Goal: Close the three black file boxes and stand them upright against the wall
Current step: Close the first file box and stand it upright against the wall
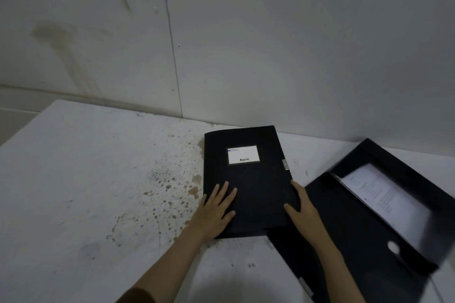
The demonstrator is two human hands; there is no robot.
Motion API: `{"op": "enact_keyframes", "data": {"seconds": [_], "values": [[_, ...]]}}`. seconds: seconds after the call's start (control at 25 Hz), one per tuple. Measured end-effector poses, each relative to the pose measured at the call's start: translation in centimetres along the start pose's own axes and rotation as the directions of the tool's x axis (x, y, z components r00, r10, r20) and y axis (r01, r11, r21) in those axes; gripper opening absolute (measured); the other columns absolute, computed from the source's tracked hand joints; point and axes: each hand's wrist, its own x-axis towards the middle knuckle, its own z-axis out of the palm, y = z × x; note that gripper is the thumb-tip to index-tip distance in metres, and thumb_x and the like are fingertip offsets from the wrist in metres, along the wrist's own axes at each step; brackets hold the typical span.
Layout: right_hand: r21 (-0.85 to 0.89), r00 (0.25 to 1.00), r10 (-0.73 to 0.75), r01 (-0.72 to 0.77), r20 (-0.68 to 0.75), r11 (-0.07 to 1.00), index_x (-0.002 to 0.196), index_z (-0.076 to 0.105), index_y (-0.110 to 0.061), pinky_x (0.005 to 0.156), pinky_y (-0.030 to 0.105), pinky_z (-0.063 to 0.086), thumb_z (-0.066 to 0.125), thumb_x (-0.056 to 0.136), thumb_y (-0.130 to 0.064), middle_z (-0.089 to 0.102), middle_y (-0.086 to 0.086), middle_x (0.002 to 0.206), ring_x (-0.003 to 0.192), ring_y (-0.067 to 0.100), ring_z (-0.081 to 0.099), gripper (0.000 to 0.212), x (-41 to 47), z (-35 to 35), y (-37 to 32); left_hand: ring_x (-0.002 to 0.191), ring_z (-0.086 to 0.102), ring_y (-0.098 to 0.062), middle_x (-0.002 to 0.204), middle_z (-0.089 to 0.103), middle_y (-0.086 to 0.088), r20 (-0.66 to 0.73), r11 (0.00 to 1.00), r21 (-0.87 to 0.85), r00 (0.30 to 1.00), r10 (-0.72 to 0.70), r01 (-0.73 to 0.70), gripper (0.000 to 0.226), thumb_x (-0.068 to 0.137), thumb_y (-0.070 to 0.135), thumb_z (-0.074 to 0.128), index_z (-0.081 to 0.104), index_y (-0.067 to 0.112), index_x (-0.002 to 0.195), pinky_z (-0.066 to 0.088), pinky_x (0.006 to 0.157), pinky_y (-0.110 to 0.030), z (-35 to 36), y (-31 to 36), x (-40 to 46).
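Observation:
A closed black file box (256, 179) with a white label lies flat on the white table, its far edge near the wall. My left hand (216, 209) rests flat on its near left corner, fingers spread. At the box's right edge sits my right hand (304, 211), fingers curled over the side, thumb on the lid. A second black file box (364, 233) lies open to the right, with white printed sheets (384, 202) inside; its lid tilts up toward the wall. A third box is out of view.
The white table (86, 179) is stained with brown specks left of the closed box. A grey-white wall (270, 56) runs along the table's far edge. The table's left edge drops off at the far left.

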Motion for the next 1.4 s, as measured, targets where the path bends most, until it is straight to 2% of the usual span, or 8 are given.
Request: {"op": "enact_keyframes", "data": {"seconds": [0.2,0.32,0.48,0.72,0.96,1.12,1.24,1.4], "values": [[-0.245,0.995,-0.044,0.021,-0.091,0.969,0.143,0.022,-0.024,0.113,0.049,0.022,0.051,0.09,-0.015,0.02,0.006,0.154,0.14,0.023,0.021,0.061,3.4,1.4,0.4,0.141,-0.027,-0.013,0.149,-0.024,0.002,-0.104,0.983,0.181,0.994,0.034,-0.014,0.077,0.065,0.07,-0.024,-0.031,0.036,0.134,-0.006,0.119,-0.039,2.8,-1.0,0.4],[-0.403,0.99,-0.111,0.067,-0.087,0.913,0.147,0.007,-0.019,0.115,0.049,0.013,0.045,0.094,-0.024,0.0,0.004,0.158,0.145,0.024,0.002,0.065,6.3,2.4,-0.9,0.144,-0.021,-0.015,0.156,0.02,-0.002,-0.191,0.974,0.222,0.982,0.01,0.034,0.061,0.091,0.054,-0.002,-0.008,0.028,0.146,-0.002,0.113,-0.035,4.1,-2.2,0.7],[-0.606,0.998,0.038,0.004,0.056,0.795,0.146,-0.007,-0.017,0.114,0.053,0.013,0.034,0.095,-0.043,-0.013,0.002,0.158,0.145,0.022,-0.011,0.071,7.8,4.3,1.1,0.145,-0.018,-0.018,0.158,-0.017,0.001,-0.22,0.976,0.216,0.973,0.062,-0.014,0.06,0.094,0.051,0.005,0.002,0.025,0.147,-0.004,0.113,-0.034,4.1,-2.4,0.9],[-0.598,0.97,0.155,-0.012,0.188,0.801,0.146,-0.007,-0.016,0.116,0.051,0.013,0.045,0.092,-0.038,-0.014,0.002,0.157,0.144,0.021,-0.013,0.078,8.9,2.9,0.9,0.145,-0.018,-0.016,0.157,-0.02,0.003,-0.258,0.977,0.213,0.963,0.081,-0.025,0.059,0.093,0.051,0.007,0.002,0.028,0.147,-0.002,0.113,-0.034,4.4,-1.9,0.9],[-0.178,0.976,0.151,-0.123,0.156,0.976,0.144,0.021,-0.015,0.114,0.034,0.018,0.051,0.091,-0.018,0.012,0.009,0.156,0.141,0.024,0.019,0.061,9.1,0.0,-1.4,0.138,-0.029,-0.009,0.148,-0.035,0.011,-0.327,0.981,-0.181,0.937,-0.126,0.069,0.068,0.09,0.057,0.031,-0.007,0.04,0.142,-0.005,0.118,-0.037,3.5,-0.7,-0.4],[0.05,0.957,0.281,-0.285,0.071,0.957,0.144,0.014,-0.013,0.102,0.037,0.036,0.053,0.088,-0.012,0.035,0.016,0.144,0.123,0.03,0.043,0.068,6.7,1.4,-1.1,0.145,0.011,-0.022,0.158,0.004,-0.006,-0.143,0.643,-0.746,0.903,-0.405,0.17,0.085,0.087,0.031,0.058,0.0,0.018,0.147,0.017,0.119,-0.041,2.1,0.1,-0.7],[0.255,0.942,0.334,-0.327,0.016,0.91,0.142,0.021,-0.016,0.091,0.035,0.043,0.051,0.086,-0.002,0.046,0.016,0.133,0.101,0.024,0.049,0.065,5.0,2.6,-1.2,0.122,0.04,-0.018,0.138,0.036,-0.003,-0.155,0.461,-0.882,0.866,-0.475,0.095,0.066,0.089,0.018,0.055,0.016,0.012,0.142,0.034,0.106,-0.03,0.2,0.1,-1.3],[0.424,0.926,0.372,-0.312,-0.063,0.85,0.14,0.028,-0.019,0.088,0.038,0.047,0.051,0.084,0.002,0.047,0.016,0.13,0.099,0.025,0.051,0.064,3.1,4.8,-1.7,0.118,0.046,-0.022,0.129,0.042,-0.003,-0.145,0.347,-0.935,0.821,-0.552,0.067,0.058,0.086,0.024,0.06,0.028,0.019,0.134,0.042,0.105,-0.04,-1.4,-1.0,-3.1]]}}
